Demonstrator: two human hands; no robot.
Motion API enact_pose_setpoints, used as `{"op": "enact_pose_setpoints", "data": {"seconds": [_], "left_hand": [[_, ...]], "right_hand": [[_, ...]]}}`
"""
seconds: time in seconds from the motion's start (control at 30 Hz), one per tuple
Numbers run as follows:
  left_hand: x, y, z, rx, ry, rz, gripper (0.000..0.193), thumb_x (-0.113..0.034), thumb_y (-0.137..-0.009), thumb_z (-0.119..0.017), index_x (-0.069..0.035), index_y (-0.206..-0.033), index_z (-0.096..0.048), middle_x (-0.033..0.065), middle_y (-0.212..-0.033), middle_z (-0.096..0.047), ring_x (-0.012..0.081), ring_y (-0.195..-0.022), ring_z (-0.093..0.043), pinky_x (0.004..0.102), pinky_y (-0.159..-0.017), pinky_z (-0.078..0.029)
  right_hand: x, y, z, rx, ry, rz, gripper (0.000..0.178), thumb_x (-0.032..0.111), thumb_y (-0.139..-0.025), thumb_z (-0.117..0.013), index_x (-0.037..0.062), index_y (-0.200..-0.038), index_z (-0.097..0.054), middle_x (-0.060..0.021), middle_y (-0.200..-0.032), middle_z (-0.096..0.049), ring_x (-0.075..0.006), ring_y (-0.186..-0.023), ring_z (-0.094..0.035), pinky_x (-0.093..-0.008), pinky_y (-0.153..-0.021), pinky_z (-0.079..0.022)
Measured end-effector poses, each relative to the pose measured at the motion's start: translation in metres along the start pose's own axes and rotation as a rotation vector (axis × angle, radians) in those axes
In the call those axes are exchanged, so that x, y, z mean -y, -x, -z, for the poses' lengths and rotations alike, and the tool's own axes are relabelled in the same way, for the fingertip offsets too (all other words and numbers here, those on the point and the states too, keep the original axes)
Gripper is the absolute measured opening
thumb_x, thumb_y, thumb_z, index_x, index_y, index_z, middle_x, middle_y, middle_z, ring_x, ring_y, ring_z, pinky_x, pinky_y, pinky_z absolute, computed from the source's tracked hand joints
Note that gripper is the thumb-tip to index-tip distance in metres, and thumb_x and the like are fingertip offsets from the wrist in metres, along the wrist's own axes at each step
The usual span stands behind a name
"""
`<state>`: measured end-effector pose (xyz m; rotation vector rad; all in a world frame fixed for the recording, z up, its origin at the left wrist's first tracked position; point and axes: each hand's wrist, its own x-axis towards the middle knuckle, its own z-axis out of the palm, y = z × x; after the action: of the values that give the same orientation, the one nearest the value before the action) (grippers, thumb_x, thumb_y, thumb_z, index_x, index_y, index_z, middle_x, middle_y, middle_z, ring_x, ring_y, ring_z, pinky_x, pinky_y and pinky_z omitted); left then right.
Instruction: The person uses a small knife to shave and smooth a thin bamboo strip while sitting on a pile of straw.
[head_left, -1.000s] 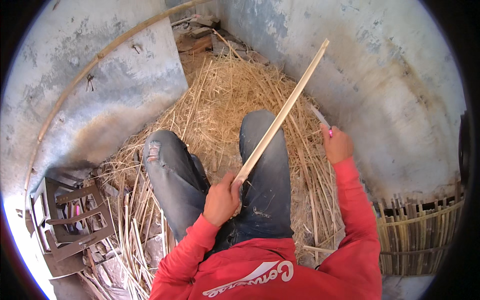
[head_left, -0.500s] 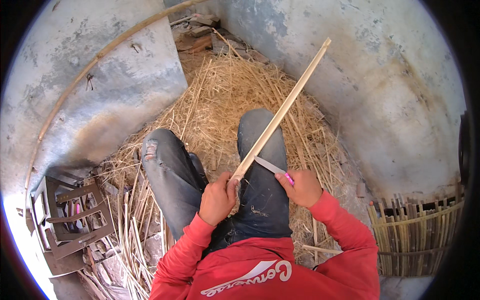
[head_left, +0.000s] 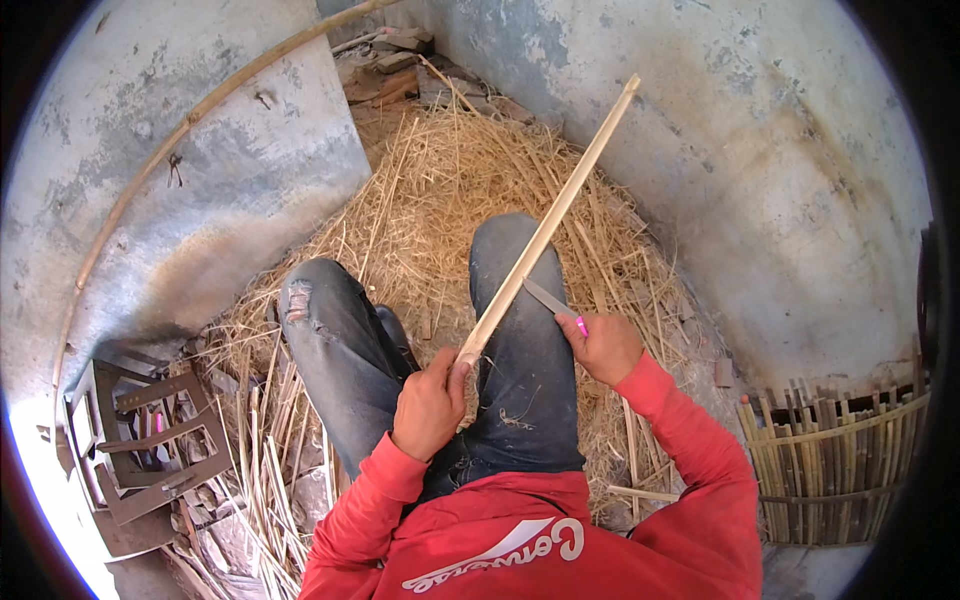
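A long pale bamboo strip (head_left: pixel 550 220) slants up and to the right across my right thigh. My left hand (head_left: pixel 431 405) is closed round its lower end, thumb on top. In my right hand (head_left: pixel 606 346) is a knife (head_left: pixel 550 299) with a pink handle, most of which the fingers cover. The blade points up and left, and its tip meets or nearly meets the right edge of the strip, partway along. Small shavings (head_left: pixel 516 420) cling to my jeans below the blade.
Straw-like shavings (head_left: pixel 450 170) heap up before my knees. Several thin strips (head_left: pixel 268 480) lie at left beside a dark frame (head_left: pixel 165 440). A slatted bamboo basket (head_left: pixel 835 460) stands at right. Walls (head_left: pixel 760 180) close in on both sides; a curved pole (head_left: pixel 190 118) leans at left.
My right hand and the knife have moved up and slightly right along the strip. The strip's far end has shifted a little left in view; my left hand keeps its grip.
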<state>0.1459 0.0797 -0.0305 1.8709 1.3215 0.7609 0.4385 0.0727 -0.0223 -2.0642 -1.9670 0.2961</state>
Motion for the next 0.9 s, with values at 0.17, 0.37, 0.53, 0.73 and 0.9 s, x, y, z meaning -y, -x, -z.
{"op": "enact_pose_setpoints", "data": {"seconds": [0.17, 0.37, 0.53, 0.73, 0.9], "left_hand": [[-0.001, 0.012, 0.013, -0.018, 0.027, 0.006, 0.014, -0.017, -0.104, -0.063, -0.005, -0.11, -0.064, 0.0278, -0.077, -0.064, 0.0506, -0.075, -0.066, 0.0562, -0.063, -0.049], [0.013, 0.052, 0.051, 0.122, 0.018, 0.124, 0.012, -0.015, -0.105, -0.062, -0.004, -0.107, -0.066, 0.0229, -0.072, -0.065, 0.0453, -0.069, -0.067, 0.0511, -0.061, -0.05], [0.012, 0.057, 0.053, 0.124, 0.049, 0.192, 0.011, -0.014, -0.105, -0.061, -0.004, -0.106, -0.066, 0.0195, -0.07, -0.064, 0.0412, -0.066, -0.068, 0.0481, -0.061, -0.05], [0.011, 0.04, 0.029, 0.053, 0.044, 0.093, 0.011, -0.015, -0.105, -0.062, -0.005, -0.106, -0.066, 0.0235, -0.076, -0.067, 0.0466, -0.072, -0.068, 0.0516, -0.062, -0.051], [0.008, 0.037, 0.026, 0.058, 0.032, 0.098, 0.012, -0.016, -0.105, -0.062, -0.004, -0.106, -0.066, 0.0252, -0.08, -0.067, 0.0472, -0.074, -0.068, 0.0523, -0.063, -0.051]], "right_hand": [[-0.007, -0.018, 0.003, -0.09, 0.016, -0.093, 0.069, 0.055, -0.108, -0.049, 0.0013, -0.072, -0.073, -0.0278, -0.065, -0.065, -0.0468, -0.06, -0.065, -0.0562, -0.06, -0.051], [-0.075, -0.043, 0.015, -0.215, -0.045, -0.177, 0.067, 0.052, -0.108, -0.05, 0.0012, -0.07, -0.071, -0.0281, -0.062, -0.06, -0.0469, -0.06, -0.062, -0.057, -0.06, -0.047], [-0.031, -0.011, 0.028, -0.156, -0.128, -0.18, 0.065, 0.052, -0.106, -0.055, 0.0022, -0.066, -0.068, -0.0252, -0.058, -0.057, -0.0455, -0.056, -0.06, -0.0556, -0.057, -0.044], [0.018, 0.021, 0.01, -0.051, -0.068, 0.053, 0.058, 0.049, -0.103, -0.061, 0.0025, -0.068, -0.066, -0.0232, -0.058, -0.059, -0.0447, -0.055, -0.061, -0.0541, -0.053, -0.044], [0.005, 0.014, -0.007, -0.115, 0.049, -0.006, 0.061, 0.055, -0.103, -0.058, 0.0049, -0.07, -0.07, -0.0215, -0.06, -0.063, -0.0439, -0.057, -0.065, -0.0533, -0.055, -0.051]]}}
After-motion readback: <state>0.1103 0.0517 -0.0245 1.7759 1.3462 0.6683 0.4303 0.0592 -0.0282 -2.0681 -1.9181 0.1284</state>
